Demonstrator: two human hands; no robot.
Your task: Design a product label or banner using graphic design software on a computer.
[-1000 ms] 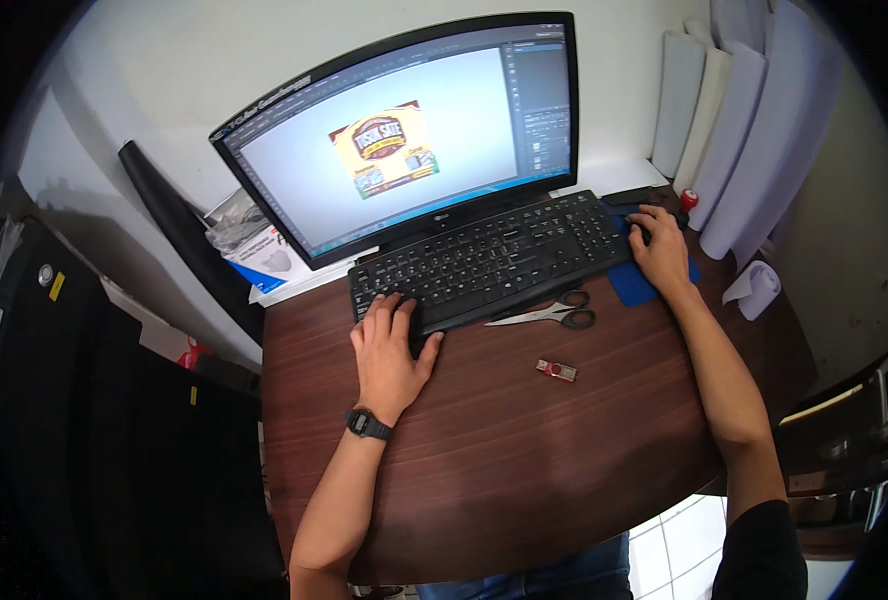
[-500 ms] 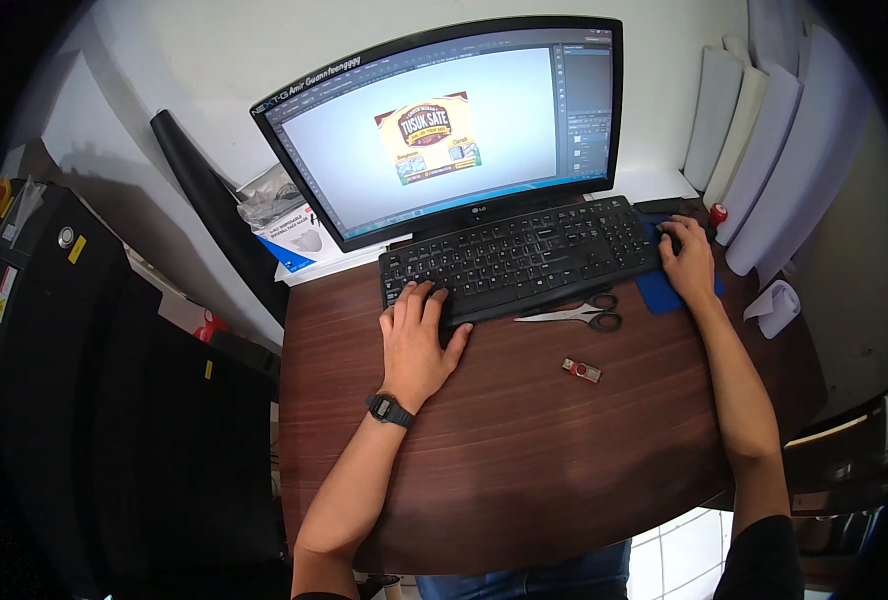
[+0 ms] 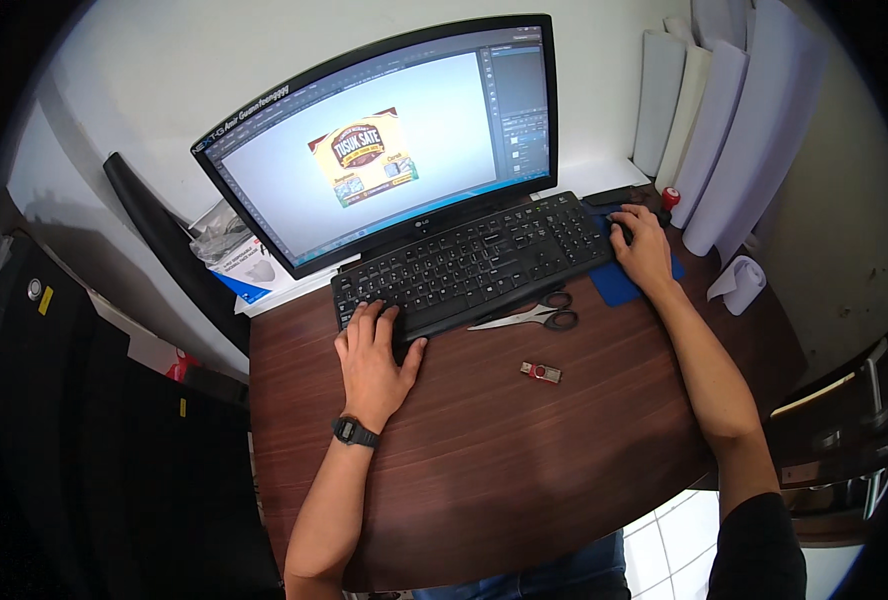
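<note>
My left hand [image 3: 372,370] rests with fingers spread on the lower left keys of a black keyboard [image 3: 479,258], its thumb off the front edge. A black digital watch [image 3: 354,431] is on that wrist. At the keyboard's right end, my right hand [image 3: 646,252] is curved over a dark computer mouse [image 3: 618,226], mostly hidden under the fingers, on a blue mouse pad [image 3: 618,287]. Behind the keyboard stands a black monitor [image 3: 454,115] displaying a colourful banner design in editing software. Scissors [image 3: 534,316] lie before the keyboard, and a red and silver USB stick [image 3: 541,373] lies nearer me.
Tall paper rolls [image 3: 716,145] lean against the wall at the right, near a red-topped stamp [image 3: 671,197] and a small paper roll [image 3: 742,286]. A white and blue box [image 3: 249,268] and a long black tube [image 3: 169,232] are left of the monitor. A black cabinet [image 3: 114,430] flanks the brown desk [image 3: 464,490].
The view has shifted, so the monitor, keyboard and both hands appear further left. Both hands keep their places on the keyboard and mouse.
</note>
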